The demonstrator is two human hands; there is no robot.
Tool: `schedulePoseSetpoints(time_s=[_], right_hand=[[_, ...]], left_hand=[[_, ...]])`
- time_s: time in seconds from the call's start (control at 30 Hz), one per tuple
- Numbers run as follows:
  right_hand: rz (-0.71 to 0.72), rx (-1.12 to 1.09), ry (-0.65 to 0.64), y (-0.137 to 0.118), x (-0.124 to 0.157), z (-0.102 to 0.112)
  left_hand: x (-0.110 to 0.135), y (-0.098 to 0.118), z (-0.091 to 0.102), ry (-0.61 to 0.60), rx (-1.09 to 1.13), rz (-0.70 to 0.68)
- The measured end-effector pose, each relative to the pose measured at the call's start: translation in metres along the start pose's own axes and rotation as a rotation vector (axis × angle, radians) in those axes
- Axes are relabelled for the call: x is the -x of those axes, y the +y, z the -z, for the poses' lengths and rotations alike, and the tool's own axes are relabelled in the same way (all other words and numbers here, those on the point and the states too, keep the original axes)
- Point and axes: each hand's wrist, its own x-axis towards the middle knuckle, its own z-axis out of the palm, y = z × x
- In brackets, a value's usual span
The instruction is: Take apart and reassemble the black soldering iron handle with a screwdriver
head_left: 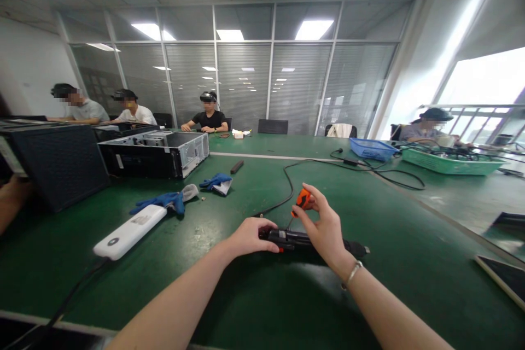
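A long black power tool with a cord, like an electric screwdriver [295,238], lies on the green table in front of me. My left hand [254,235] is closed round its corded left end, the thumb along the near side by a small red part. In my right hand [326,224] is a short orange-and-black screwdriver [302,201], pinched by the handle. It stands tilted, and its thin shaft points down to the top of the black tool. Whether the tip touches a screw is too small to tell. The tool's narrow right end shows past my right wrist.
A black cord [289,178] runs back across the table [229,295]. Left are a white power bank [131,231], blue gloves [172,203] and open computer cases [153,156]. A blue basket [372,149], a green basket [451,163] and a phone-like slab [502,279] are right. Several people sit around.
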Motion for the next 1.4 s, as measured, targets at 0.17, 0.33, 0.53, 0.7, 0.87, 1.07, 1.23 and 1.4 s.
schedulePoseSetpoints(time_s=[0.17,0.33,0.53,0.7,0.87,1.07,1.23,1.4], right_hand=[[-0.012,-0.126,-0.108,0.000,0.002,-0.002],[0.002,0.025,-0.040,-0.002,0.001,-0.001],[-0.030,-0.110,-0.091,-0.003,0.001,0.000],[0.052,0.040,-0.005,-0.001,0.002,-0.001],[0.025,-0.041,-0.078,0.003,0.003,-0.004],[0.054,0.023,-0.020,0.004,0.000,-0.001],[0.110,-0.179,0.150,-0.004,0.011,-0.006],[0.261,-0.215,0.064,-0.007,0.029,-0.025]], left_hand=[[0.000,-0.002,0.000,0.003,0.008,-0.003],[0.001,-0.001,0.000,0.010,0.005,-0.004],[0.001,-0.003,0.004,-0.054,0.152,0.004],[0.001,0.001,0.004,-0.049,0.186,0.026],[0.001,0.003,0.003,-0.037,0.160,0.027],[0.002,0.002,0.002,-0.003,0.101,0.028],[0.003,0.005,0.001,0.009,0.075,0.009],[0.003,0.005,0.001,-0.008,0.068,-0.077]])
